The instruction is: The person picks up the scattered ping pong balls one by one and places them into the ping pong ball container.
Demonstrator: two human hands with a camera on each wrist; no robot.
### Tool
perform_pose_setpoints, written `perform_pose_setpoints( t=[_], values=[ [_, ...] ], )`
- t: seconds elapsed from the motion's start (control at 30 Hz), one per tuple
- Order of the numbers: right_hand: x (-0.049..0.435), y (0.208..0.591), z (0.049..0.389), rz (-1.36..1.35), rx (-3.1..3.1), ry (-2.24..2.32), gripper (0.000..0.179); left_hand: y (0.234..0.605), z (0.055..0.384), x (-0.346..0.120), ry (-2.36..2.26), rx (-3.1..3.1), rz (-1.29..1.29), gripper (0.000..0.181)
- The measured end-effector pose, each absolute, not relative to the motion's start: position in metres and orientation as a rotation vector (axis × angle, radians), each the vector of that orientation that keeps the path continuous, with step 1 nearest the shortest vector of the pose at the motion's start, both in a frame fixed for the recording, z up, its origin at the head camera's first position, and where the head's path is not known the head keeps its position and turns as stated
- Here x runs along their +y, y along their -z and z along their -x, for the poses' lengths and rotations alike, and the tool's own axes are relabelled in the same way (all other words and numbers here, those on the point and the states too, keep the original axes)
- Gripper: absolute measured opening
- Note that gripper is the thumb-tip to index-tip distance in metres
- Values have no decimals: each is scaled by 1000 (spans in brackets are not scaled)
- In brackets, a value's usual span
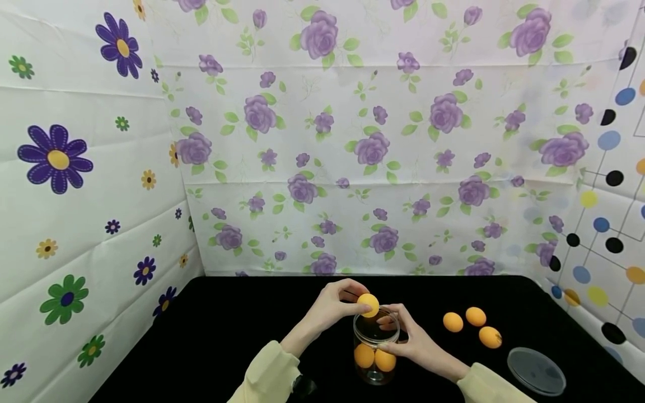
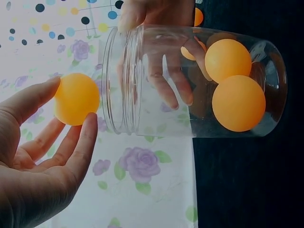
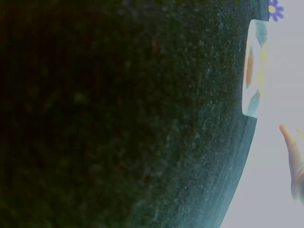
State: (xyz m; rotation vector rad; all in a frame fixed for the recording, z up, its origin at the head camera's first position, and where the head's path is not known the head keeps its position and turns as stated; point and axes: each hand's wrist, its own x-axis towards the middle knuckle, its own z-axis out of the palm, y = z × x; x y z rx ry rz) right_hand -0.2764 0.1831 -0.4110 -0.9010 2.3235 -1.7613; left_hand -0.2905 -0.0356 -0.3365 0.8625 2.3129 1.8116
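In the head view my left hand [image 1: 330, 305] pinches an orange ping-pong ball [image 1: 369, 305] between thumb and fingers at the mouth of a clear jar [image 1: 375, 378]. The left wrist view has this ball [image 2: 77, 99] just outside the open rim, apart from it. My right hand [image 1: 414, 340] grips the jar near its neck, thumb in front and fingers behind. Two more orange balls [image 2: 238, 103] lie inside, at the jar's bottom. The jar stands upright on the black table. In the right wrist view, dim and washed out, only a finger [image 3: 290, 147] shows at the right edge.
Right of the jar, three loose orange balls [image 1: 476, 317] lie on the black tabletop [image 1: 227, 336]. A round clear lid [image 1: 536, 370] lies nearer the front right. Flowered cloth [image 1: 327, 140] hangs behind the table, with patterned cloths along both sides.
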Motion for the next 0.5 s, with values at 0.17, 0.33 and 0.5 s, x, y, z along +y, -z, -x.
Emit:
perform_pose_setpoints(
  t=[0.17, 0.33, 0.5],
  values=[
    [187, 425, 287, 894, 2328, 1777, 56, 323, 277, -36, -1800, 2307, -875, 28],
    [189, 434, 291, 900, 2350, 1773, 55, 320, 274, -36, -1788, 2305, -880, 27],
    [189, 435, 291, 917, 2346, 1778, 55, 322, 276, -36, -1790, 2310, -907, 25]
  ],
)
